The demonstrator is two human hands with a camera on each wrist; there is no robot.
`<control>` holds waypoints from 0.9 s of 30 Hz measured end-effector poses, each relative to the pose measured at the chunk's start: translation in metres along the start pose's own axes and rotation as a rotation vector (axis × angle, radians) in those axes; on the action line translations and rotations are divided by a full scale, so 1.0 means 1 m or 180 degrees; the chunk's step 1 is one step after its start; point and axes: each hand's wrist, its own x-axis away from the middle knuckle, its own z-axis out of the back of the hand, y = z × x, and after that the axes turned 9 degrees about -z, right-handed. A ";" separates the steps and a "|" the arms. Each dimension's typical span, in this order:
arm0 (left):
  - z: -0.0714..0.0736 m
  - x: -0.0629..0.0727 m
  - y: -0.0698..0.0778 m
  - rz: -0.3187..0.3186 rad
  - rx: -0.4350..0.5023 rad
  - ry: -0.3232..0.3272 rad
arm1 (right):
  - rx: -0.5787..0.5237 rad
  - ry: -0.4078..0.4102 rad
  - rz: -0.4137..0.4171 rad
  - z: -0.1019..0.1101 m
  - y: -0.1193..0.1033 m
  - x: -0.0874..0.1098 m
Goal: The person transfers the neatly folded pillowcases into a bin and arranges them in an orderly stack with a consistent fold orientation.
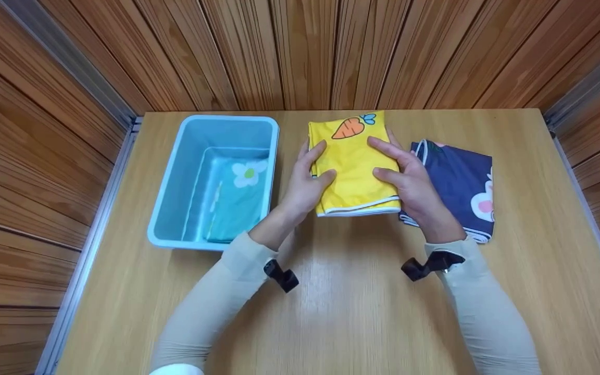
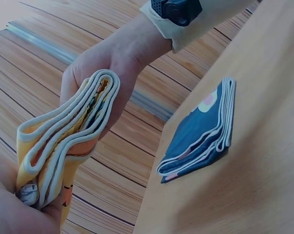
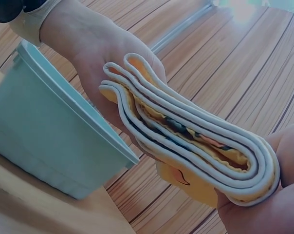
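A folded yellow cloth (image 1: 354, 174) with white piping and a printed carrot is held up over the table in the head view. My left hand (image 1: 306, 181) grips its left side, thumb on the top face and other fingers partly hidden beneath. On the right side, my right hand (image 1: 412, 181) holds it the same way. Both wrist views show the bundle's stacked layers end-on, the yellow cloth (image 3: 195, 146) pinched between the two hands. A folded navy cloth (image 1: 456, 179) with a white and pink print lies beside and partly behind my right hand.
Left of my hands stands a light-blue plastic tub (image 1: 160, 211). Inside it lies a folded teal cloth (image 1: 240, 208) with a white flower. Wood-panelled walls (image 1: 305, 52) enclose the wooden table (image 1: 331, 312) at the back and sides.
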 end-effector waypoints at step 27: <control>0.018 0.007 0.009 0.0114 -0.0086 -0.0057 | -0.0186 -0.0099 -0.0081 -0.016 0.000 0.003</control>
